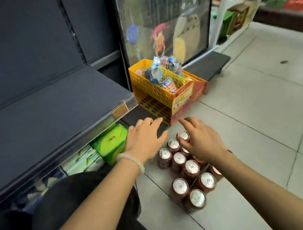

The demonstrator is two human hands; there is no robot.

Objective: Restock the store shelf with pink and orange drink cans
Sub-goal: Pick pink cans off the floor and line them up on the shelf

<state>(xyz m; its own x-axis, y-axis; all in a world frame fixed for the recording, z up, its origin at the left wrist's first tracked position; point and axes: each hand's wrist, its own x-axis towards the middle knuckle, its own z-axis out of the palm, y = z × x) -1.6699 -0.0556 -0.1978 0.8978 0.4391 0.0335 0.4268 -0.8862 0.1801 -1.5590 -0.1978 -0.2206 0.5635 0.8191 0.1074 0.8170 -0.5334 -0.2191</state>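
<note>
Several drink cans with silver tops and reddish-orange sides stand packed together on the tiled floor. My right hand hovers over the far end of the group, fingers relaxed, its fingertips at the farthest can. My left hand, with a pale bead bracelet on the wrist, is spread open just left of the cans, above the floor, holding nothing. The dark blue store shelf stretches bare at the left, at about hand height.
A yellow plastic basket of wrapped snacks stands on the floor just beyond my hands, beside a red carton. Green boxes sit under the shelf. A glass panel with cartoon stickers rises behind. White shelving stands at the far right.
</note>
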